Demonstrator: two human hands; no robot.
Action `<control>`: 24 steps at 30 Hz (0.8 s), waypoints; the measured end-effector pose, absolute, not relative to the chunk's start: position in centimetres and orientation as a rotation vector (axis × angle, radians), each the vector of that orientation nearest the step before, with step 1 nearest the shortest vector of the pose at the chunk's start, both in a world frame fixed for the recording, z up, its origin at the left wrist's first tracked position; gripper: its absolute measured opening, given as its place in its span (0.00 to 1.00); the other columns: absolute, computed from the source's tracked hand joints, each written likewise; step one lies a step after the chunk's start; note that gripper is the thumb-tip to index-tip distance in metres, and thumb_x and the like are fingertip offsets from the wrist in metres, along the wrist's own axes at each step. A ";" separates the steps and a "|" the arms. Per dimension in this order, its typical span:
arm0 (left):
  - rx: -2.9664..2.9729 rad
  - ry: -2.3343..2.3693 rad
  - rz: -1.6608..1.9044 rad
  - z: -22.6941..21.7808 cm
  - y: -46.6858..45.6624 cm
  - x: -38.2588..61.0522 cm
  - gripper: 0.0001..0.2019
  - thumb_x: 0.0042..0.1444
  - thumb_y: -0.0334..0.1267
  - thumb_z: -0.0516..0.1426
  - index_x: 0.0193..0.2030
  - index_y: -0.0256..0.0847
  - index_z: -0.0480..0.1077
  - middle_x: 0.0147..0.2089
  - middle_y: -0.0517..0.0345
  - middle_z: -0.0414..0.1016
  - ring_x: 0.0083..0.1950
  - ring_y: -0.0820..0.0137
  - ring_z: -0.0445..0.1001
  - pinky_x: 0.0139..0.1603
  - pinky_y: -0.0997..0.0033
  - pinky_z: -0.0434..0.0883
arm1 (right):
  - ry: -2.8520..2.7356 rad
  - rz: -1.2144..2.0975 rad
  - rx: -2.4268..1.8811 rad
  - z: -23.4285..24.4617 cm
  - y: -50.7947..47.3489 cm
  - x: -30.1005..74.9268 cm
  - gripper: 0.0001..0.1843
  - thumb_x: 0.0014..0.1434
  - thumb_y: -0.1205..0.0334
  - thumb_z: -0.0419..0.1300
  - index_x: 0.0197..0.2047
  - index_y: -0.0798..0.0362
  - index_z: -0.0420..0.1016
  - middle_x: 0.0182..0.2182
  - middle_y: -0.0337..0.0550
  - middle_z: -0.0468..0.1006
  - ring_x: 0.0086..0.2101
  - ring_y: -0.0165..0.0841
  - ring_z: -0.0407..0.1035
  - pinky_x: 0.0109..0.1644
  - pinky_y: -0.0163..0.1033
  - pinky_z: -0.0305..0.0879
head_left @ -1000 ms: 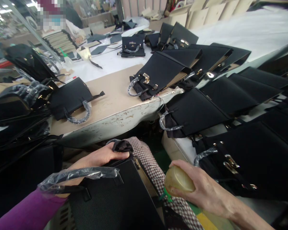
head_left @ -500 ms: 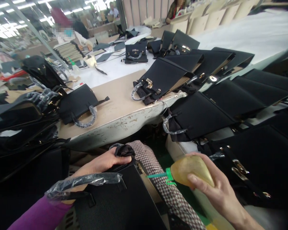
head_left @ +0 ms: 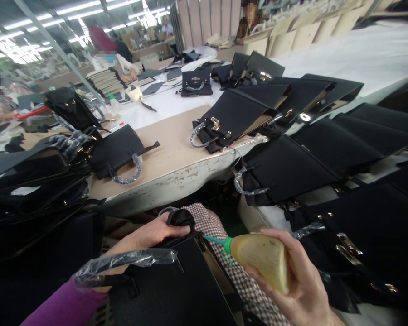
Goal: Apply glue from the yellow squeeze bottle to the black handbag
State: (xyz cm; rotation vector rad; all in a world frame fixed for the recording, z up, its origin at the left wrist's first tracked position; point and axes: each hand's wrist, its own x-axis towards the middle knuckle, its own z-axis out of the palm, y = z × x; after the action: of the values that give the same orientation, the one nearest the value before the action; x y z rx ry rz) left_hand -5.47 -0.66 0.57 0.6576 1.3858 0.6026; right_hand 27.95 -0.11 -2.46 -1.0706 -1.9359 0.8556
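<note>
A black handbag [head_left: 177,290] rests on my lap, its plastic-wrapped handle [head_left: 122,265] lying across my purple-sleeved left arm. My left hand [head_left: 156,233] is closed on the bag's top edge, fingers pressing a folded black flap [head_left: 180,218]. My right hand [head_left: 292,280] grips a yellowish squeeze bottle [head_left: 261,260] with a green nozzle [head_left: 217,241]. The nozzle points left toward the bag's open top, just beside the flap.
A beige worktable [head_left: 170,158] in front carries several black handbags. More bags [head_left: 285,167] overlap in a row to the right and are stacked at the left [head_left: 30,176]. Other people work at far tables. My checked trousers [head_left: 221,226] show below.
My right hand has turned the bottle so its green nozzle points left and has brought it close to the bag's top. The left hand has kept its hold.
</note>
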 end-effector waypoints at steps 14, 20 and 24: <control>0.722 1.363 0.556 0.6 -0.4 -5.5 0.17 0.47 0.46 0.78 0.43 0.47 0.85 0.44 0.65 0.89 0.50 0.63 0.81 0.58 0.66 0.75 | -2.219 0.840 -1.062 -1.3 -0.2 29.9 0.28 0.66 0.55 0.66 0.65 0.40 0.61 0.47 0.45 0.78 0.37 0.43 0.79 0.35 0.41 0.76; 0.726 1.361 0.583 0.3 -0.4 -5.5 0.19 0.46 0.46 0.78 0.43 0.45 0.85 0.44 0.61 0.89 0.50 0.60 0.82 0.58 0.61 0.76 | -2.124 0.842 -1.057 -1.3 0.1 29.1 0.30 0.64 0.55 0.68 0.66 0.41 0.62 0.49 0.47 0.78 0.40 0.45 0.79 0.42 0.44 0.79; 0.728 1.345 0.596 0.5 -0.4 -5.3 0.20 0.45 0.47 0.78 0.43 0.45 0.86 0.43 0.62 0.89 0.50 0.61 0.82 0.58 0.63 0.76 | -2.095 0.851 -0.983 -1.7 0.4 28.6 0.31 0.65 0.55 0.69 0.66 0.43 0.62 0.50 0.48 0.78 0.44 0.45 0.79 0.45 0.43 0.79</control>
State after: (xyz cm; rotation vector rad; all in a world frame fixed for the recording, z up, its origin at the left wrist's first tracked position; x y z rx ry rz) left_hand -5.30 -0.40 0.53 0.7283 1.3446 0.5955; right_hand 28.64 0.35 -1.68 -0.9832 -2.0952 0.8506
